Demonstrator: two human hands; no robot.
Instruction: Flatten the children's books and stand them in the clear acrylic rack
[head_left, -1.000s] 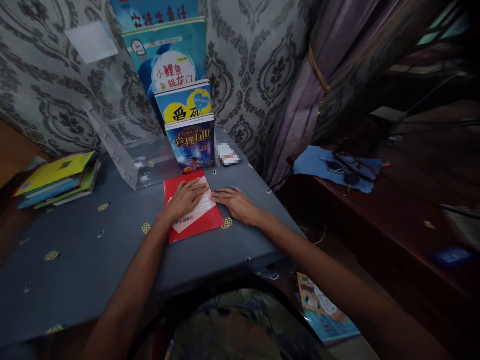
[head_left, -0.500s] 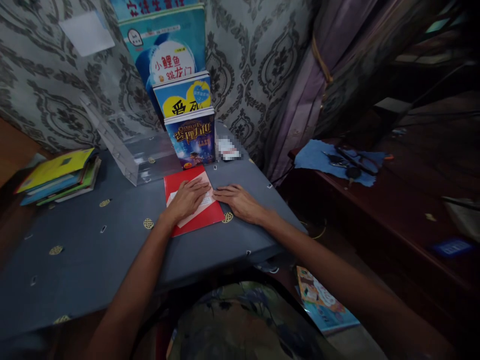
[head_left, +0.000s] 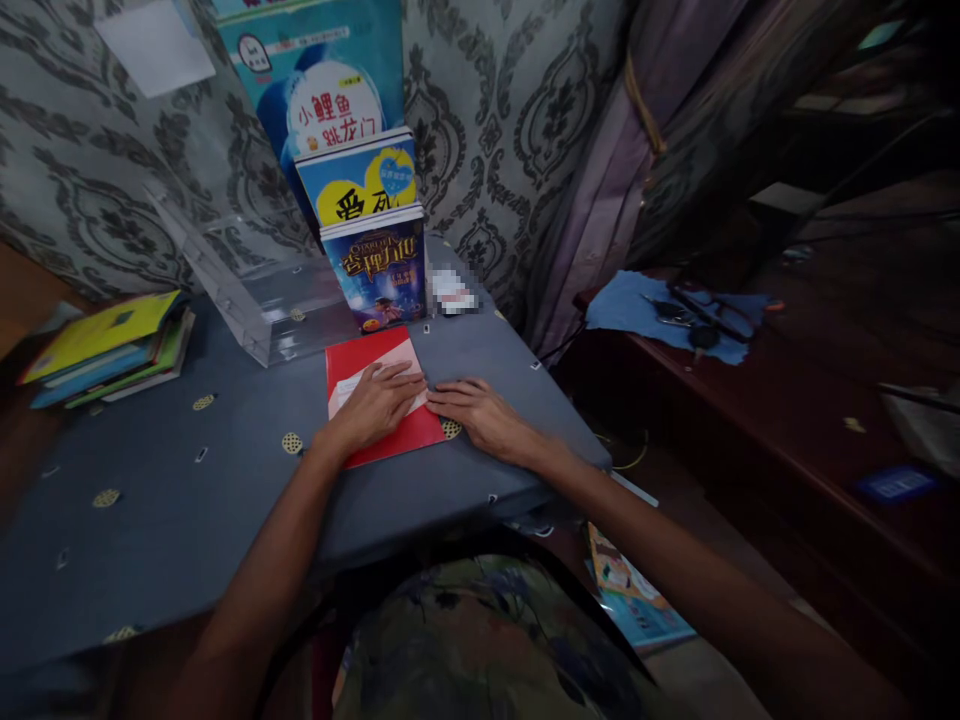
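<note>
A thin red book [head_left: 367,352] with a pale diagonal band lies flat on the grey cloth of the table. My left hand [head_left: 376,402] rests palm down across its middle, fingers stretched out to the right, hiding part of the band. At the book's right edge lies my right hand [head_left: 480,412], its fingers extended leftward with the tips at the cover's edge, close to the left fingertips. Just behind the red book, a dark blue book [head_left: 381,272] leans upright in a clear stand.
A clear acrylic rack [head_left: 225,290] holds upright picture books [head_left: 337,85] on its right side. Stacked books [head_left: 105,345] lie at the left. On the dark red furniture to the right are a blue cloth [head_left: 626,308] and glasses. More books [head_left: 634,600] lie below the table edge.
My left hand has moved slightly down and right over the red book's cover. My right hand stays at the book's right edge. The view has shifted slightly.
</note>
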